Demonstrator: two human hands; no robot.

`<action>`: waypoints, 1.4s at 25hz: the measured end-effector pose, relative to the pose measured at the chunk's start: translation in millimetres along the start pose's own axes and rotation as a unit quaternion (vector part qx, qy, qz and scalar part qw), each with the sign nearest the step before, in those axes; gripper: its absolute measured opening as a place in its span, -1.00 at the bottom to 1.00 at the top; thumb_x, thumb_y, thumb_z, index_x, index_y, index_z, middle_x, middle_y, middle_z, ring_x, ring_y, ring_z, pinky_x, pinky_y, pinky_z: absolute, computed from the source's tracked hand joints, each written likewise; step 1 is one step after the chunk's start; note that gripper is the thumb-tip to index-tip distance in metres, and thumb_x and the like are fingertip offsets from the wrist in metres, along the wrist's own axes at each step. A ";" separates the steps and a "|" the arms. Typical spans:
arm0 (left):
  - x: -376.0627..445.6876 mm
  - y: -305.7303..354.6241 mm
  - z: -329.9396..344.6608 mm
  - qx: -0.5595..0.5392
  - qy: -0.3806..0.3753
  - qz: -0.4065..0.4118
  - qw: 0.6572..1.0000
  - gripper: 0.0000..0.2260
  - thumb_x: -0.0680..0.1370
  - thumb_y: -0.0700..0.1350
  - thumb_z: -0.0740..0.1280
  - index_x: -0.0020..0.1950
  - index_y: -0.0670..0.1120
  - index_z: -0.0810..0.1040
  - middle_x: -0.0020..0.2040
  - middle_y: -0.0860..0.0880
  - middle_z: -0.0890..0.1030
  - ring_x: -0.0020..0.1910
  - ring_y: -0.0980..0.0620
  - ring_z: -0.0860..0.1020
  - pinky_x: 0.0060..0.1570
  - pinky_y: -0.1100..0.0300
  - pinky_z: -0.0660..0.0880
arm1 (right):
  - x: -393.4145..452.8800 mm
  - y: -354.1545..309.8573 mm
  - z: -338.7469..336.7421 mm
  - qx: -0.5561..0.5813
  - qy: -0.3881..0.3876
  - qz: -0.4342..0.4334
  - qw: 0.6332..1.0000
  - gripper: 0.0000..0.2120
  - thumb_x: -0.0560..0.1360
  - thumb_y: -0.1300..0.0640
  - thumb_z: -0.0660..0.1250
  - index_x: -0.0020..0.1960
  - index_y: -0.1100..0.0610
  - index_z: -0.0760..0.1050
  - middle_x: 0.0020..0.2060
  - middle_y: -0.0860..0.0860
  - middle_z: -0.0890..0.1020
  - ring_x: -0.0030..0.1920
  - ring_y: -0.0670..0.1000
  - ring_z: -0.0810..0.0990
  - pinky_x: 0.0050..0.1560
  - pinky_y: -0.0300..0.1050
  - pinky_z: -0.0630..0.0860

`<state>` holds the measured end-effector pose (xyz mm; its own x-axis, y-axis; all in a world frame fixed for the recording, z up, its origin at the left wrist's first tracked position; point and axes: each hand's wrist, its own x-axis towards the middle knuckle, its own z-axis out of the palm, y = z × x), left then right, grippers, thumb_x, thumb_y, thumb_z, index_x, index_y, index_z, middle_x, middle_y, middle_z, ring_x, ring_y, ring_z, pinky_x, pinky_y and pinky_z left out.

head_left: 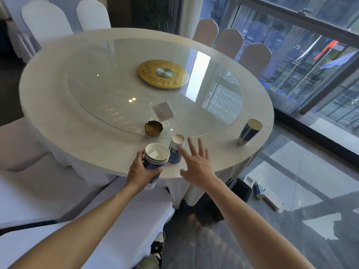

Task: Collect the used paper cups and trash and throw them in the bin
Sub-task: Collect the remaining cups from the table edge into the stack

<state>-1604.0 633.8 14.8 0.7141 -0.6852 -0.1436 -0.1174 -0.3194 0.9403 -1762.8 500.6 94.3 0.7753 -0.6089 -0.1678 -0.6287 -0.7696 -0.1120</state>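
My left hand grips a stack of nested blue-and-white paper cups at the near edge of the round table; a scrap of white paper lies inside the top cup. Just right of the stack, a single blue paper cup stands on the table. My right hand is open with fingers spread, its fingertips right beside that cup. Another blue paper cup stands near the table's right edge. A black bin sits on the floor under the table's edge.
A glass turntable with a gold centre disc covers the table's middle. On it stand a brass ashtray and a clear card holder. White-covered chairs ring the table. A fallen cup and flat packaging lie on the floor.
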 end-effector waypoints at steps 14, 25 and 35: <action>116.0 -1.0 18.0 0.048 0.033 -0.075 0.996 -0.19 0.28 0.08 0.68 0.44 0.01 0.41 0.31 -0.04 0.60 0.27 -0.10 0.58 0.21 -0.08 0.57 | 156.7 38.7 40.5 -0.075 -0.114 -0.103 0.985 -0.31 0.62 0.20 0.33 0.65 0.03 0.10 0.68 0.08 -0.03 0.65 0.30 -0.08 0.58 0.23 0.17; 131.7 64.1 96.7 0.005 -0.013 -0.046 0.999 -0.26 0.34 0.04 0.65 0.42 -0.02 0.39 0.22 -0.01 0.58 0.18 -0.06 0.60 -0.03 0.16 0.56 | 85.7 160.7 59.9 0.001 -0.145 0.105 0.984 -0.46 0.50 0.07 0.43 0.41 0.09 0.32 0.28 0.08 0.45 0.18 0.13 0.49 0.10 0.00 0.49; 107.2 137.4 244.4 -0.061 -0.092 -0.031 0.993 -0.23 0.28 0.07 0.67 0.36 -0.08 0.39 0.23 -0.03 0.59 0.20 -0.06 0.60 0.12 -0.01 0.63 | -16.2 270.8 80.1 0.338 -0.120 0.251 0.899 -0.43 0.31 0.01 0.51 0.24 0.00 0.34 0.12 -0.03 0.49 0.01 -0.02 0.60 -0.05 -0.02 0.71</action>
<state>-1712.2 356.5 53.2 0.5777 -0.7782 -0.2464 0.0163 -0.2908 0.9566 -1950.4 317.5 -11.7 0.3989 -0.7256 -0.5607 -0.8523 -0.0678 -0.5186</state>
